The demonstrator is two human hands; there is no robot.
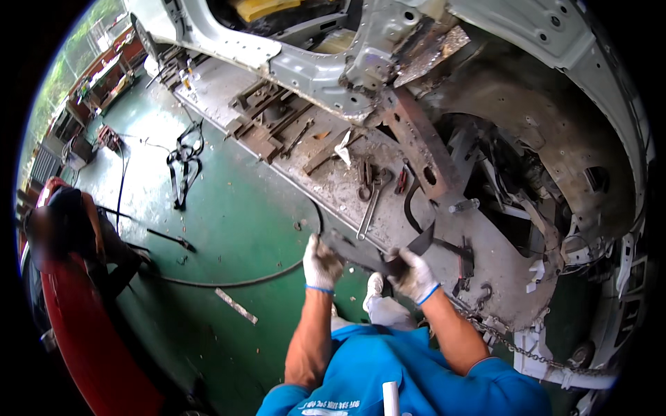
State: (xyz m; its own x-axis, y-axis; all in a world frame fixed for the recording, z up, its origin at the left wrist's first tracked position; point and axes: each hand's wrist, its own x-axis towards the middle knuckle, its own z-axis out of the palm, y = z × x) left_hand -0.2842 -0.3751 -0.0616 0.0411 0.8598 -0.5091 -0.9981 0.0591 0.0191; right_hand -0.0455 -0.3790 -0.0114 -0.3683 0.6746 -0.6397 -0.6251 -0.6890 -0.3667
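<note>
Two white-gloved hands share one dark strip [357,255], at the centre of the frame, in front of the tabletop [506,281]. The left hand [323,263] has its fingers clamped on the strip's left end; the right hand [413,276] has its fingers clamped on it farther right. The strip is long, flat and narrow, dark grey to black, and blurred; its material cannot be told.

On the tabletop above the hands lie one long silvery wrench [373,202], one shorter, browner wrench [364,182] beside it, one red-handled tool [402,179] and one black curved band [411,208]. One clear bottle [463,206] lies right of these. One car body [305,76] fills the upper right, and one chain [534,356] runs at lower right. At the left are one other person [66,222] and one red panel [87,336].
</note>
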